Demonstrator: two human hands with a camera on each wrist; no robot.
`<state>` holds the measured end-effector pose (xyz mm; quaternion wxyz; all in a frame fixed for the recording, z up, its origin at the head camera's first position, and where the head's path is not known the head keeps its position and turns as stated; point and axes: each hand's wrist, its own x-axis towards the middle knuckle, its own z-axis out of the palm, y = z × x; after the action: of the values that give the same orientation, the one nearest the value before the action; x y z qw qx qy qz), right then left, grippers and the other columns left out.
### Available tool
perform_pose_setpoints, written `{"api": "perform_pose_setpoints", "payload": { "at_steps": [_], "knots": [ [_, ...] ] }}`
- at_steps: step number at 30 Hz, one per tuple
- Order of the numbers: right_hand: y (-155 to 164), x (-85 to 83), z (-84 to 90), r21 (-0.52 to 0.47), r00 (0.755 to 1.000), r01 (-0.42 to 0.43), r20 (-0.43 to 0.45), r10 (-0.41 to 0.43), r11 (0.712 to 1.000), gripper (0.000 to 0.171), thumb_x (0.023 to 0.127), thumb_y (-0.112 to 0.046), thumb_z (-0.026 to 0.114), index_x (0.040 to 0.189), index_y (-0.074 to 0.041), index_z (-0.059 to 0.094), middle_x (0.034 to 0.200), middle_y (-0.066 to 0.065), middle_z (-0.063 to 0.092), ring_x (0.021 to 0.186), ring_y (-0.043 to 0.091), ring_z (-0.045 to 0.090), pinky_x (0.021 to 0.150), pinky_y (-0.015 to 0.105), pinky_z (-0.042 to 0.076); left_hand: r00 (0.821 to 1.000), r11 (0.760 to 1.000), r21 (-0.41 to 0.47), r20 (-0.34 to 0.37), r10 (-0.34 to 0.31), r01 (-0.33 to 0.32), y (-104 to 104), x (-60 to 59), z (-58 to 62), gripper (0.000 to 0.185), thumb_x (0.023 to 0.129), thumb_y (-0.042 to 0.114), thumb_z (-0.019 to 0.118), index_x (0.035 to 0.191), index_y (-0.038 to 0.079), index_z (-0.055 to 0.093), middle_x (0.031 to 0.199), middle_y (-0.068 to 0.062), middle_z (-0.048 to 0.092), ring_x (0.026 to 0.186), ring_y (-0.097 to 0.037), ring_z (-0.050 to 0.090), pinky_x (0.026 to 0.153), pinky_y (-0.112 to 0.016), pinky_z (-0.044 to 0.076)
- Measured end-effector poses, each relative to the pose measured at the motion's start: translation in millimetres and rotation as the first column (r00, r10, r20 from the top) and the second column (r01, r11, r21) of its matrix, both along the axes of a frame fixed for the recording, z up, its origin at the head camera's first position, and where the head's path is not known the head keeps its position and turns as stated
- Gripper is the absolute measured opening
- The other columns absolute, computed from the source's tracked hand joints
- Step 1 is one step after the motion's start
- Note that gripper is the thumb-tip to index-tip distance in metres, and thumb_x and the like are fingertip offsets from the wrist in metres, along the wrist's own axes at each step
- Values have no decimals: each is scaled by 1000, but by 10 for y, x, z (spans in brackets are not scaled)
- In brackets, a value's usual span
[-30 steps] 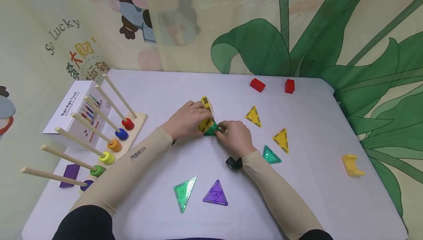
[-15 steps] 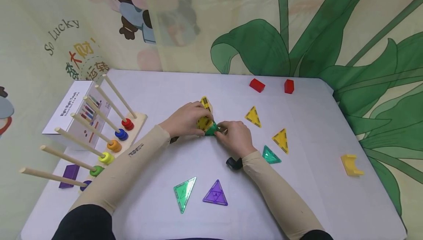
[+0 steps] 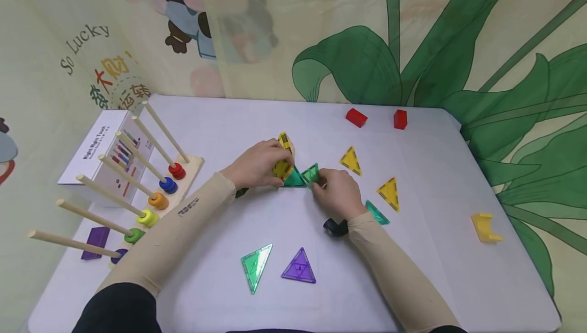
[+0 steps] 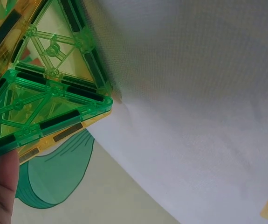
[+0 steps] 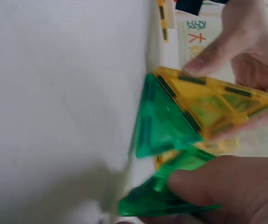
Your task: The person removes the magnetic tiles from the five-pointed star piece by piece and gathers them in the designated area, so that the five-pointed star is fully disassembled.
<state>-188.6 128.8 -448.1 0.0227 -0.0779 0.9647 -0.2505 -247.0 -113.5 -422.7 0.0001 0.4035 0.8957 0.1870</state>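
Observation:
My left hand (image 3: 259, 163) grips a small build of translucent magnetic triangle tiles near the table's middle. A yellow triangle tile (image 5: 208, 100) faces outward, its edge under the left thumb, and a green triangle tile (image 5: 166, 121) adjoins it low down. My right hand (image 3: 339, 193) pinches another green triangle tile (image 3: 311, 174) between thumb and fingers, tilted, just right of the build. Whether the two green tiles touch is unclear. Green and yellow tiles (image 4: 50, 102) fill the upper left of the left wrist view.
Loose yellow tiles (image 3: 351, 161) and a green tile (image 3: 378, 212) lie to the right. Nearer are a green tile (image 3: 257, 267) and a purple triangle (image 3: 299, 266). A peg rack (image 3: 194, 167) and white box (image 3: 103, 144) stand left; red blocks (image 3: 356, 117) lie behind, a yellow block (image 3: 486, 227) far right.
My right hand has shifted slightly right and back from the build, bringing the pinched green tile into view beside it. The left hand has stayed nearly still on the build.

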Motion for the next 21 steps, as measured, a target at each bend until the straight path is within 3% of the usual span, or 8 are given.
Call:
{"api": "perform_pose_setpoints", "payload": {
  "at_steps": [8, 13, 17, 21],
  "knots": [
    [330, 42, 56, 71, 987, 110, 113, -118, 991, 33, 94, -21, 66, 122, -5, 70, 78, 6, 66, 73, 23, 57, 57, 28, 38, 1000, 1000, 18, -5, -14, 14, -17, 9, 0, 47, 76, 21, 94, 117, 18, 72, 118, 2, 73, 120, -25, 59, 108, -46, 49],
    [412, 13, 71, 124, 974, 193, 94, -205, 973, 36, 94, -22, 66, 124, -4, 71, 86, 11, 67, 82, 28, 58, 61, 31, 40, 1000, 1000, 24, 7, -10, 10, -28, 5, -1, 47, 76, 20, 94, 117, 19, 72, 118, 2, 73, 120, -24, 59, 108, -45, 49],
    [349, -13, 26, 127, 976, 213, 25, -218, 969, 35, 93, -23, 67, 123, -6, 72, 98, 12, 67, 88, 28, 60, 65, 35, 48, 1000, 999, 30, 15, -12, 11, -27, 4, -5, 47, 76, 20, 94, 118, 19, 72, 118, 3, 73, 119, -23, 59, 108, -44, 50],
    [174, -41, 21, 20, 990, 143, 0, -143, 989, 29, 96, -27, 68, 120, -11, 73, 106, 9, 69, 95, 27, 61, 79, 40, 56, 1000, 999, 38, 21, -11, 10, -20, 8, 2, 46, 77, 20, 94, 118, 19, 72, 118, 3, 73, 119, -23, 59, 108, -45, 50]
  ]
}}
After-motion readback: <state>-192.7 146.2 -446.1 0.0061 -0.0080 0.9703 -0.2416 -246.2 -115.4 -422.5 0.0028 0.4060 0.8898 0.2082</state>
